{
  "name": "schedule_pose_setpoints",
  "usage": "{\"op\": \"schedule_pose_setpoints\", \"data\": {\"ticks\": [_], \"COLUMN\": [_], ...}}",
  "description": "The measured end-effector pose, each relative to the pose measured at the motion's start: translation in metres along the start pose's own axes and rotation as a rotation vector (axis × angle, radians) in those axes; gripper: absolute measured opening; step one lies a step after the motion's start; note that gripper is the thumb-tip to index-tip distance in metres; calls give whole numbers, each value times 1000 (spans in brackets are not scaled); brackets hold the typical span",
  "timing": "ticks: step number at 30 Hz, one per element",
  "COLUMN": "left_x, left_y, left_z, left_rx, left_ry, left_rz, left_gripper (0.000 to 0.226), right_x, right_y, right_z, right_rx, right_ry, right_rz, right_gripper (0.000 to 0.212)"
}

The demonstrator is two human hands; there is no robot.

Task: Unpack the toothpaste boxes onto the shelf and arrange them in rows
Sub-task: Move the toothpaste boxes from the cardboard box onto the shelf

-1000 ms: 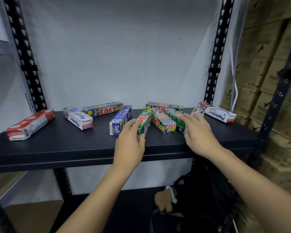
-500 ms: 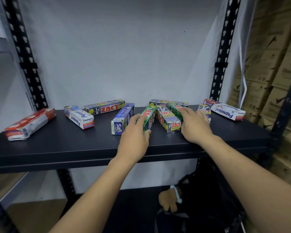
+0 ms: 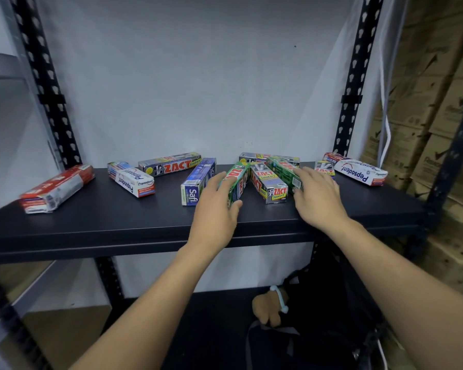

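Both hands are working on the fan of toothpaste boxes in the middle of the black shelf, just behind its front edge.

The left hand is gripping the left green ZACT box, with its fingers curling along the box's left side and the thumb pressing against its near end. The right hand is holding the right green ZACT box, its lightly bent fingers lying over the box's near end and the thumb tucking in below it. A silver ZACT Smokers box is lying between the two green boxes, touching both. A blue Safi box is sitting just left of the left hand. Two Pepsodent boxes are lying toward the left and right ends of the shelf. A red box is lying at the left end.
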State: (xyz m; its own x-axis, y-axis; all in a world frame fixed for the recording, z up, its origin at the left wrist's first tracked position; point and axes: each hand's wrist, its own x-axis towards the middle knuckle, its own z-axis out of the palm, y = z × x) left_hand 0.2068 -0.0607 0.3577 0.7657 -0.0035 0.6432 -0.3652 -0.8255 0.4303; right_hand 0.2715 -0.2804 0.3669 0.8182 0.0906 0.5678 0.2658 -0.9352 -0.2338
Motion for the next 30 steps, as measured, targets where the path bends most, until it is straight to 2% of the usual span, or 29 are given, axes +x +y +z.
{"op": "schedule_pose_setpoints", "data": {"ticks": [6, 11, 14, 18, 21, 30], "left_x": [-33, -62, -89, -133, -171, -293], "left_y": [6, 10, -1, -35, -65, -140], "left_z": [-7, -9, 0, 24, 42, 102], "left_rx": [22, 92, 93, 128, 150, 133], "left_ry": [122, 114, 57, -139, -296, -774], "left_rz": [200, 312, 311, 226, 134, -308], "left_gripper": [48, 42, 39, 36, 36, 37], "right_x": [-49, -99, -129, -167, -198, -298], "right_y": [-1, -21, -33, -40, -41, -10], "right_z": [-12, -13, 2, 40, 77, 191], "right_rx": [52, 116, 154, 172, 170, 22], "right_ry": [87, 224, 188, 89, -52, -826], "right_rz": [-62, -145, -177, -183, -172, -186], "right_gripper": [52, 45, 42, 36, 33, 45]}}
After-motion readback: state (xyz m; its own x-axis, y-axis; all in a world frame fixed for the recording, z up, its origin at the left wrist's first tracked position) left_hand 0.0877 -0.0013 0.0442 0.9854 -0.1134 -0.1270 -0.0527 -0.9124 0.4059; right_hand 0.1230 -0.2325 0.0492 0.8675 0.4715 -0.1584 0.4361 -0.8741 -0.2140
